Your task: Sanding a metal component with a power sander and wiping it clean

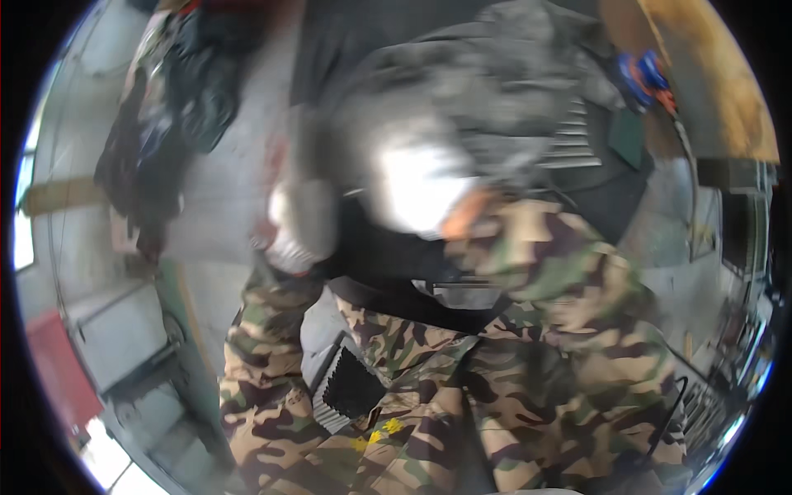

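Observation:
Both hands wear pale gloves and are smeared by motion. My left hand [301, 221] is over the left edge of a black surface [375, 247] in front of my body, and its fingers cannot be made out. My right hand [419, 180], brightly lit with an orange cuff, is just to the right above the same surface. Blur hides whether either hand holds anything. Beyond my right hand lies crumpled grey cloth [503, 87]. A stack of ribbed light-grey strips [572, 140] rests by the cloth's right side.
A dark green block [627, 139] and a blue spool-like object [643, 78] lie at the far right. Near my lap is a dark jagged-edged piece with ribbed grey edges [351, 388]. Dark bundled material [177, 99] is at the far left, above a grey cabinet-like box [120, 334].

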Motion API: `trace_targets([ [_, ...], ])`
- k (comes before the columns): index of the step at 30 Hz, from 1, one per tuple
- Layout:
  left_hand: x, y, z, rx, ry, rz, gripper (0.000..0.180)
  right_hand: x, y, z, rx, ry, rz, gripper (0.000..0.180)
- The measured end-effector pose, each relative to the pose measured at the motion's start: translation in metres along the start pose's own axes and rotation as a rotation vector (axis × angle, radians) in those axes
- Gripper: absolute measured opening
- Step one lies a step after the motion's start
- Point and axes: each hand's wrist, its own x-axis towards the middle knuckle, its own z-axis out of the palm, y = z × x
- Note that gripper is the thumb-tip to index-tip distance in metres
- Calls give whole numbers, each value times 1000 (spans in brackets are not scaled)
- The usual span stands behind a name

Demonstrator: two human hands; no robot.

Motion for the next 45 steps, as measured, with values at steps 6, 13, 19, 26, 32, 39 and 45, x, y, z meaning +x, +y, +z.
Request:
trace_targets([
  [6,-1,13,-39,555,46,126,88,24,-31,40,-68,-333,-47,58],
  [13,7,21,-17,1213,-27,250,67,-33,44,-19,-74,-157,20,60],
  [19,21,27,-10,1502,-227,262,75,-58,106,-62,-194,-223,-1,72],
  [26,21,24,-3,1511,-284,141,80,-73,177,-110,-164,-235,-165,65],
  [32,13,24,-1,1509,-287,127,82,-51,235,-142,-437,-326,-255,66],
  [39,16,24,6,1458,-295,121,81,8,286,-171,-619,-410,140,58],
  [45,9,23,-2,1469,-266,142,84,22,188,-173,-563,41,-27,68],
])
